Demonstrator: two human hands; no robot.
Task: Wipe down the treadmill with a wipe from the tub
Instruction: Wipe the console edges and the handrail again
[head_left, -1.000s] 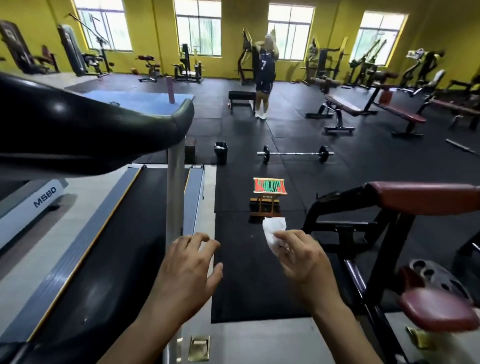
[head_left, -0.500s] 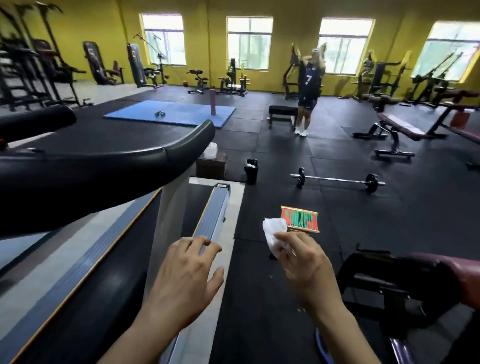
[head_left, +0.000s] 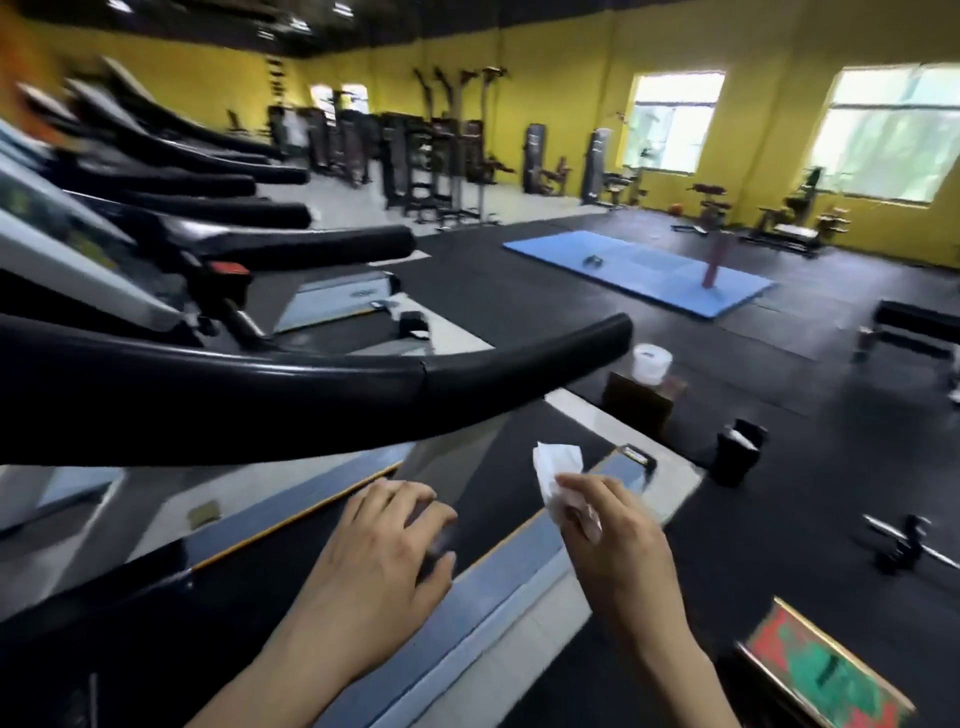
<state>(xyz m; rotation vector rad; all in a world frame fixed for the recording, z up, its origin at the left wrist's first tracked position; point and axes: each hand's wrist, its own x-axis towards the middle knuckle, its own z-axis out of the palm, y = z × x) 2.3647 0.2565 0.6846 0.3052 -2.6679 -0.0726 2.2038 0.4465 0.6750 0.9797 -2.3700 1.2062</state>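
Gym floor behind; right hand (head_left: 613, 540) pinches wipe (head_left: 556, 465) (left hand (head_left: 384, 566) relaxed).

1. A treadmill handrail (head_left: 322, 384) crosses the view from the left, above the treadmill belt (head_left: 291, 561).
2. The left hand (head_left: 374, 566) is over the belt; the right hand (head_left: 618, 545) is to its right, pinching a wipe (head_left: 556, 470).
3. Beyond the handrail's tip, a wipe tub (head_left: 651, 362) sits on a wooden box (head_left: 641, 400).
4. A small bin (head_left: 737, 452) stands on the floor right of the box.
5. More treadmills (head_left: 171, 171) line up behind on the left.
6. An exercise mat (head_left: 644, 270) lies farther back on the floor.
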